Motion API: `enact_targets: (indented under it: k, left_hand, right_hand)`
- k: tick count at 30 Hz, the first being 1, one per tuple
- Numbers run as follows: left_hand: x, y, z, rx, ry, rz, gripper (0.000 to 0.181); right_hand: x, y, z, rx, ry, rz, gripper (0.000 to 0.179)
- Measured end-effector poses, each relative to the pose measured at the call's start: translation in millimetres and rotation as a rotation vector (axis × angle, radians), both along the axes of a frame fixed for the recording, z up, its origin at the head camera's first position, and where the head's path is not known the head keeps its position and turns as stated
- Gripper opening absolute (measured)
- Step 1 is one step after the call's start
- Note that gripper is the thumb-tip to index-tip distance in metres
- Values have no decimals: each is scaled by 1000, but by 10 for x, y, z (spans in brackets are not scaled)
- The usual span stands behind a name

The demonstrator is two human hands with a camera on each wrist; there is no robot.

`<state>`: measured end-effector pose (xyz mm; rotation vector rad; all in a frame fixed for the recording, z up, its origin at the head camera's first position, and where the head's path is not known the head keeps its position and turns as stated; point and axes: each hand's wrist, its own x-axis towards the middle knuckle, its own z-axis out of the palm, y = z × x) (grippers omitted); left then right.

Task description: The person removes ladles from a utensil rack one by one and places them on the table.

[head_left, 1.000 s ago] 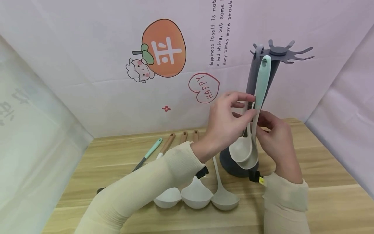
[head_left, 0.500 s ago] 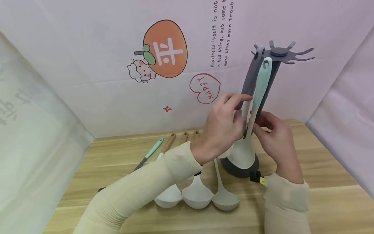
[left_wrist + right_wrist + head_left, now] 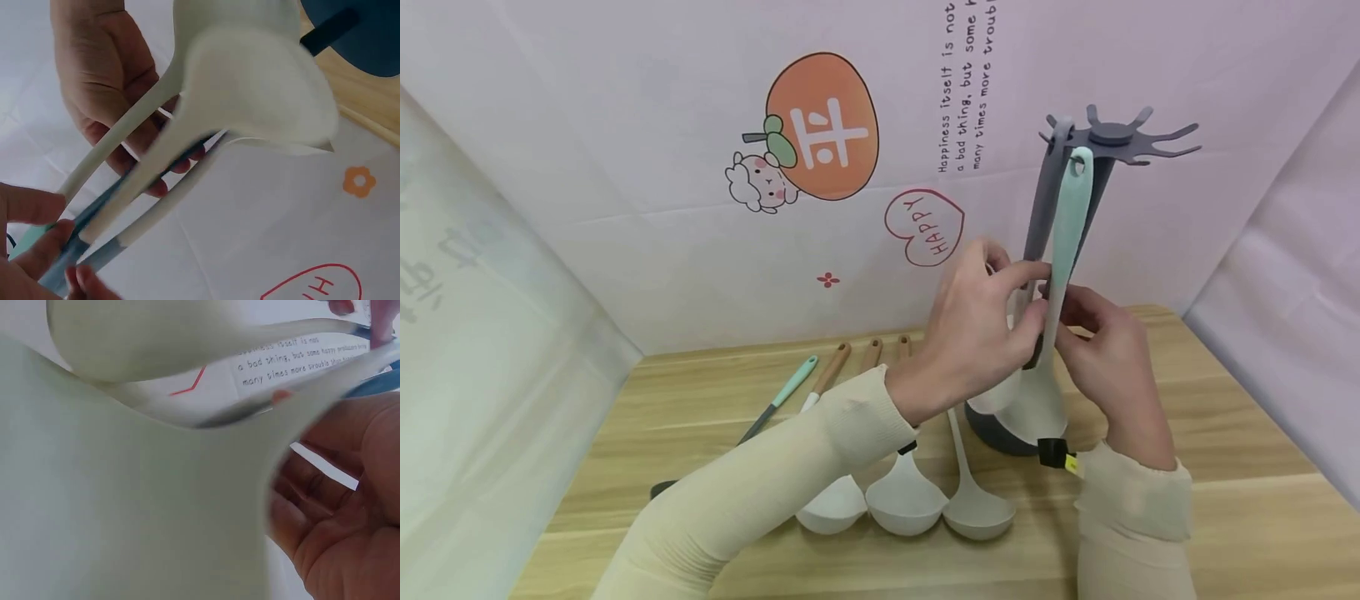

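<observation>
A dark grey utensil stand (image 3: 1105, 137) with a spoked top leans over the table's right side. From it hang a pale ladle with a mint handle (image 3: 1072, 208) and other pale ladles, one with a blue-grey handle (image 3: 72, 256) in the left wrist view. My left hand (image 3: 973, 329) pinches the mint-handled ladle low on its handle, between thumb and index finger. Opposite, my right hand (image 3: 1108, 358) reaches behind that ladle, its fingers curled round the stand's dark post. A pale ladle bowl (image 3: 137, 487) fills most of the right wrist view.
On the wooden table (image 3: 1210, 400) lie two white ladles (image 3: 906, 502) and a beige ladle (image 3: 977, 510), in a row. Wooden handles (image 3: 833, 362) and a mint-handled utensil (image 3: 793, 381) stick out beyond the left sleeve. A printed cloth (image 3: 685, 275) hangs behind.
The mint-handled ladle's bowl swings left, then back right. My left thumb and index part from its handle and close on it again. The right hand stays nearly still.
</observation>
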<state>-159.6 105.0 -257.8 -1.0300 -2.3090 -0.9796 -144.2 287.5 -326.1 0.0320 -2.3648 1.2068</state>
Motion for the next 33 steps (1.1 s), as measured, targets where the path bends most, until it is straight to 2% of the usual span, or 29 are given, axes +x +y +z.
enact_targets:
  k: [6,12,15,23,28,33]
  left_hand:
    - [47,12,50,41,-161,-80,30]
    - [83,-7,134,120,-398,-118,33]
    - [103,-8,153,155,-458,-129,35]
    - [143,70,128,336,-448,-162,44]
    - [128,124,144,440,-345,-161,41]
    - [91,184,252,497,-238,-123,40]
  right_hand:
    - [7,11,9,-8,-17,-5,33]
    - [2,15,10,-8,-28,-8,34]
    - [-1,18,11,-11,-32,-7,34]
    - [13,18,4,-2,-13,-4,34]
    - [17,1,-4,26,18,-11,27]
    - [0,-17,-4,15,54,4,26]
